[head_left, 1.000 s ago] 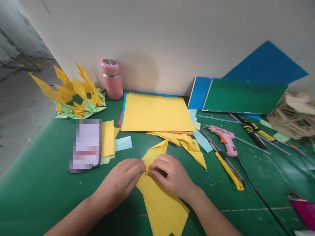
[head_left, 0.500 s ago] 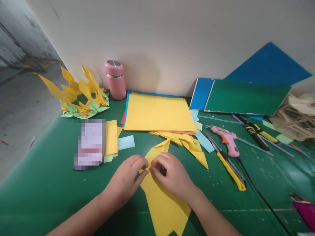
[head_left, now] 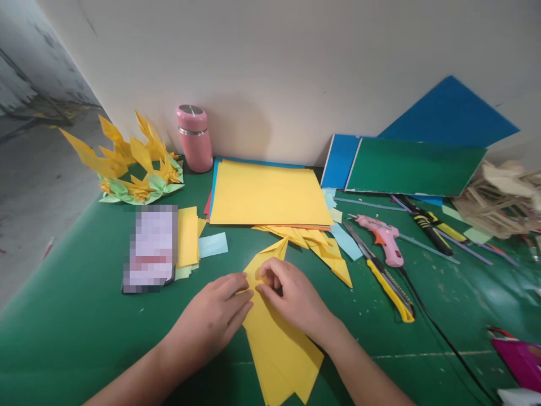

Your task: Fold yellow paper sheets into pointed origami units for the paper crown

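Note:
A folded yellow paper piece [head_left: 279, 349] lies on the green table [head_left: 76, 332] in front of me, its pointed tip aimed away from me. My left hand [head_left: 215, 316] rests on its left edge, fingertips pressing the paper down. My right hand [head_left: 291, 296] pinches a fold near the middle of the piece, fingers curled together. The two hands' fingertips nearly touch over the crease. Just beyond lie several folded yellow pointed pieces [head_left: 321, 245].
A stack of coloured sheets, yellow on top [head_left: 270, 194], lies behind, with a pink flask [head_left: 194, 138] and a yellow-green paper flower [head_left: 131, 166] at the left. A pink glue gun [head_left: 380, 231], a yellow utility knife [head_left: 389, 285], a phone [head_left: 150, 248] and coloured boards [head_left: 414, 166] surround the hands.
My fingers have shifted slightly along the crease of the yellow piece; my left fingers have flattened and slid a little toward me. The view has drifted a little.

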Tool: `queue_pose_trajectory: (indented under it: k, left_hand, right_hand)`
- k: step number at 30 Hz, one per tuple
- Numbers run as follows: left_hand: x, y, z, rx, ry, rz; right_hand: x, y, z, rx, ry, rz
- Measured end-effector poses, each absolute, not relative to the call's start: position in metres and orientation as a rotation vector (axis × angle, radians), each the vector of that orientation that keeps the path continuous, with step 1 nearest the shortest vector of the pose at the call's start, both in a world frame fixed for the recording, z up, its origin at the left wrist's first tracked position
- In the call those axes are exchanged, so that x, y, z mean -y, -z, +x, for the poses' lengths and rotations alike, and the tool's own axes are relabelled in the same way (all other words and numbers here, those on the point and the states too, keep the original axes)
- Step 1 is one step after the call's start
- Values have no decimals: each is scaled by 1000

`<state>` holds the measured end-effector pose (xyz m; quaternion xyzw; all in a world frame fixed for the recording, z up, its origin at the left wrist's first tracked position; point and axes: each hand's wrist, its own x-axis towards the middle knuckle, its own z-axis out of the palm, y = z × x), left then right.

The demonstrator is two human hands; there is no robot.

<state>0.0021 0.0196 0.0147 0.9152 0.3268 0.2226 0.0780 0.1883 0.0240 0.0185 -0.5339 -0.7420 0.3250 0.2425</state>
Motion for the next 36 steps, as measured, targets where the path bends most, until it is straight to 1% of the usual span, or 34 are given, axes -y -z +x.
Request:
queue_pose_trajectory:
  k: [3, 6, 9, 12, 17, 22, 26, 30, 36]
  left_hand:
    - [-19, -16, 2, -951, -608, 2843]
    - [-19, -16, 1, -965, -597, 2830]
    - [-20, -18, 1, -992, -619, 2767]
    - [-21, -22, 2, -981, -620, 2768]
    - [-21, -22, 5, -958, -545, 2874]
    - [-23, -17, 0, -924, -471, 2863]
    - [-26, -18, -6, -944, -491, 2821]
    - [-27, -20, -9, -989, -532, 2788]
    - [-25, -19, -9, -990, -505, 2832]
  right_hand:
    - [-24, -17, 191, 2030, -906, -1434]
    - [-25, -14, 196, 2125, -863, -1279]
    - [-24, -11, 204, 2281, -682, -1060]
    - [-24, -12, 212, 2384, -459, -973]
    - [-26, -15, 214, 2381, -197, -966]
    - [-31, -13, 213, 2223, -62, -1189]
    - [-34, -9, 215, 2217, -122, -1336]
    - [-32, -11, 216, 2076, -254, -1436]
    - [-31, -20, 222, 1896, -703, -1591]
